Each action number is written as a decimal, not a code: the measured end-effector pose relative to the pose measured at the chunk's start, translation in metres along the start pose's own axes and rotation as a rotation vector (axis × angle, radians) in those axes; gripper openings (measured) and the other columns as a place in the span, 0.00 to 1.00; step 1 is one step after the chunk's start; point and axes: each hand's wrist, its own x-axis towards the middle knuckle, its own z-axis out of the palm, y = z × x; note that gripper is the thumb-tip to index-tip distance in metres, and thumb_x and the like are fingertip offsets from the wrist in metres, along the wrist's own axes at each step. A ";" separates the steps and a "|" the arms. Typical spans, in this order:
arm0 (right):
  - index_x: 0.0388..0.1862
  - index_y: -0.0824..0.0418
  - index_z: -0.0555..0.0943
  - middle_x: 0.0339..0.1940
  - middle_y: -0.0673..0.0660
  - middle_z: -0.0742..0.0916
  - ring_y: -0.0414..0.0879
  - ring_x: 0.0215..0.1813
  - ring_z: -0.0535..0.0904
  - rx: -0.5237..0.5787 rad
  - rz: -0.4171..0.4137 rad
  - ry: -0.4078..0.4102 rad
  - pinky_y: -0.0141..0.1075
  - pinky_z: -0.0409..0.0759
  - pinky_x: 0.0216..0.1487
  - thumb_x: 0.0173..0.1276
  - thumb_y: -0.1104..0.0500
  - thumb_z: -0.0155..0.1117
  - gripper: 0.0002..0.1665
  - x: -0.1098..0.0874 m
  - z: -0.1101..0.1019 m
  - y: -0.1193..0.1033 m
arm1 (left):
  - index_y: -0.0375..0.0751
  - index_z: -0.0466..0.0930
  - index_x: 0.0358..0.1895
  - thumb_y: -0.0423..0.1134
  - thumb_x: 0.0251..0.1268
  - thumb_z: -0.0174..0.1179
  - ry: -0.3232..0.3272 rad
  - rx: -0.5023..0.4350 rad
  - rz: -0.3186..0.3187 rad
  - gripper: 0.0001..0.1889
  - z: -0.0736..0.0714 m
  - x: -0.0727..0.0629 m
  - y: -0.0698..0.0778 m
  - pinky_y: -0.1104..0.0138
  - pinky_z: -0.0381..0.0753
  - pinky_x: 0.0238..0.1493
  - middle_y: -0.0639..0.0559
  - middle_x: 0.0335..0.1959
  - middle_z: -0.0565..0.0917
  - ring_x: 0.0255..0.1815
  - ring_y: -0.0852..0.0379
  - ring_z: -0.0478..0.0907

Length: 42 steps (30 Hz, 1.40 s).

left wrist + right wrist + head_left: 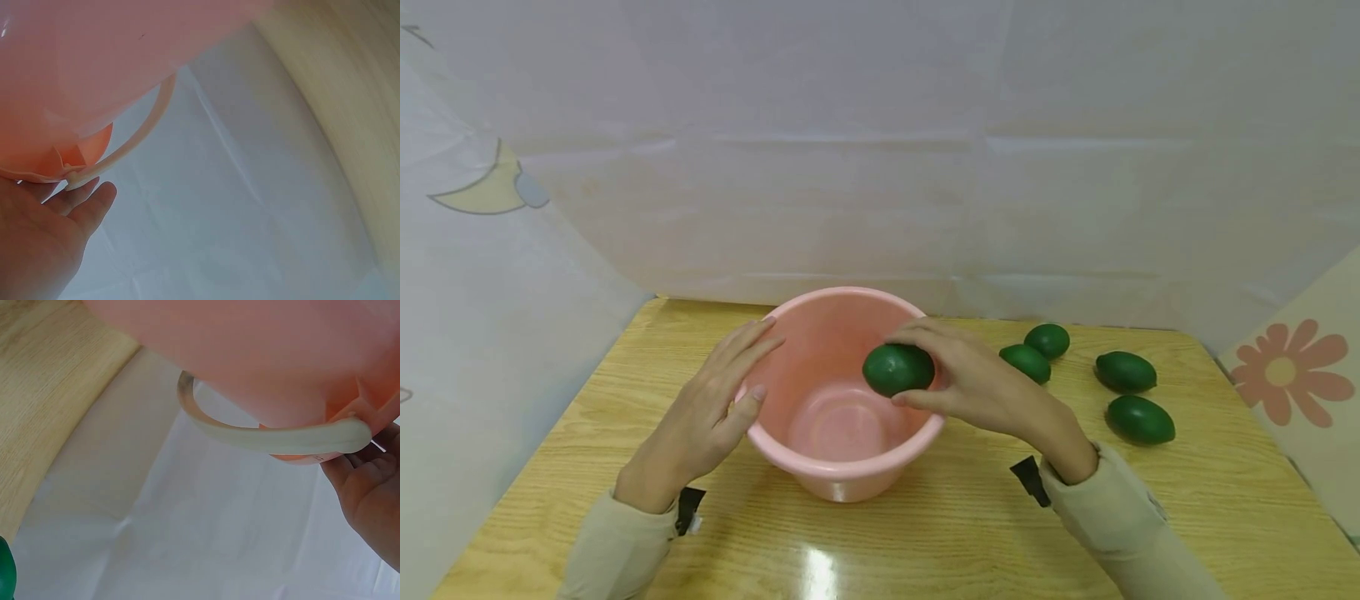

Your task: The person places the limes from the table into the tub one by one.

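Note:
A pink plastic bucket (842,468) stands on the wooden table with its mouth towards the head camera. My left hand (715,400) rests on its left rim, fingers extended. Over the right side of the mouth, my right hand (977,379) holds a green lime (895,371) between thumb and fingers. Both wrist views show the outside of the bucket and its pale handle (139,132), with a hand close by the rim. The held lime is hidden in the right wrist view.
To the right of the bucket lie several more limes: a close pair (1047,341) towards the back and two others (1140,419) further right. A pale cloth backdrop (850,167) rises behind the table (970,533).

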 end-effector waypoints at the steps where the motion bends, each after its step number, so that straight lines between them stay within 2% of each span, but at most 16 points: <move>1: 0.64 0.51 0.76 0.61 0.46 0.80 0.41 0.60 0.76 0.003 0.003 -0.008 0.41 0.80 0.60 0.60 0.51 0.74 0.33 0.001 0.000 0.000 | 0.43 0.68 0.72 0.34 0.67 0.49 0.001 -0.001 0.002 0.29 0.000 0.000 0.000 0.53 0.62 0.75 0.49 0.77 0.63 0.78 0.48 0.58; 6: 0.64 0.52 0.76 0.62 0.48 0.80 0.43 0.60 0.76 -0.005 0.035 -0.033 0.42 0.79 0.61 0.60 0.53 0.74 0.32 0.003 0.000 -0.003 | 0.44 0.68 0.72 0.34 0.66 0.49 0.003 -0.004 0.004 0.29 0.000 0.000 0.000 0.62 0.58 0.77 0.50 0.77 0.63 0.78 0.48 0.58; 12: 0.63 0.54 0.76 0.61 0.48 0.80 0.44 0.61 0.75 -0.028 0.068 -0.048 0.42 0.78 0.60 0.61 0.53 0.73 0.31 0.005 0.001 -0.006 | 0.43 0.68 0.72 0.34 0.66 0.48 0.009 -0.011 0.014 0.29 0.001 0.000 -0.001 0.66 0.56 0.78 0.49 0.77 0.64 0.78 0.48 0.58; 24: 0.62 0.57 0.77 0.59 0.52 0.82 0.47 0.59 0.77 -0.086 0.071 -0.055 0.44 0.79 0.60 0.59 0.55 0.74 0.32 0.010 0.003 -0.009 | 0.43 0.68 0.72 0.34 0.67 0.50 -0.024 -0.008 -0.001 0.29 -0.001 -0.001 -0.002 0.64 0.55 0.78 0.48 0.78 0.62 0.79 0.49 0.56; 32: 0.62 0.56 0.77 0.58 0.50 0.83 0.45 0.60 0.77 -0.096 0.073 -0.069 0.42 0.78 0.61 0.60 0.52 0.74 0.31 0.010 0.003 -0.010 | 0.42 0.69 0.72 0.34 0.67 0.49 0.004 -0.014 0.021 0.28 0.001 0.000 -0.002 0.67 0.55 0.78 0.48 0.77 0.64 0.78 0.47 0.58; 38: 0.63 0.56 0.77 0.62 0.51 0.81 0.49 0.67 0.74 -0.114 0.100 -0.080 0.47 0.74 0.67 0.63 0.52 0.71 0.30 0.009 0.003 -0.011 | 0.42 0.69 0.71 0.34 0.66 0.49 0.008 -0.023 0.027 0.28 0.001 0.000 -0.001 0.71 0.52 0.78 0.48 0.77 0.64 0.78 0.46 0.58; 42: 0.66 0.54 0.76 0.66 0.49 0.79 0.50 0.72 0.69 -0.114 0.138 -0.077 0.49 0.70 0.71 0.66 0.49 0.68 0.30 0.008 0.004 -0.010 | 0.42 0.69 0.71 0.34 0.66 0.48 0.012 -0.019 0.021 0.28 0.001 0.000 -0.001 0.65 0.56 0.78 0.48 0.77 0.64 0.78 0.48 0.58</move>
